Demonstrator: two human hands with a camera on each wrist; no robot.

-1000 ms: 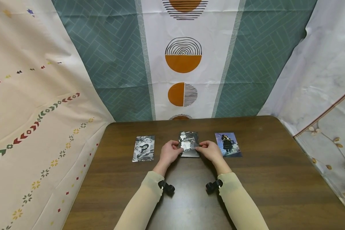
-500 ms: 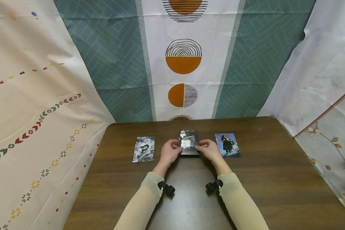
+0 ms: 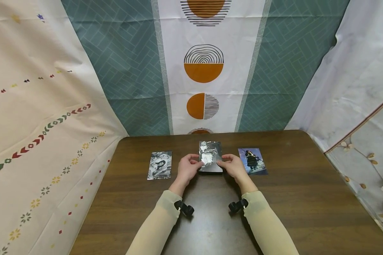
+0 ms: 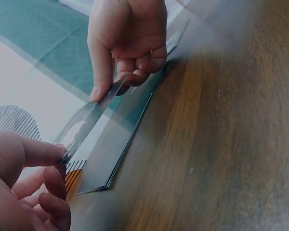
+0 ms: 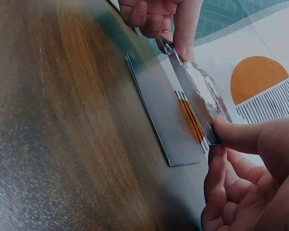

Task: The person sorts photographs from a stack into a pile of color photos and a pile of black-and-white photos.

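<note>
The left hand (image 3: 189, 167) and right hand (image 3: 232, 165) are pinching 1 glossy card (image 3: 210, 154) at opposite side edges. The card is hanging tilted above a stack of thin sheets (image 4: 116, 147), a gap showing, with a black-and-white print (image 3: 159, 165) and a colour print (image 3: 253, 161) lying on either side. The current step is apparently consisting of separating card from stack; the next move is probably calling for an even 2-hand grip
</note>
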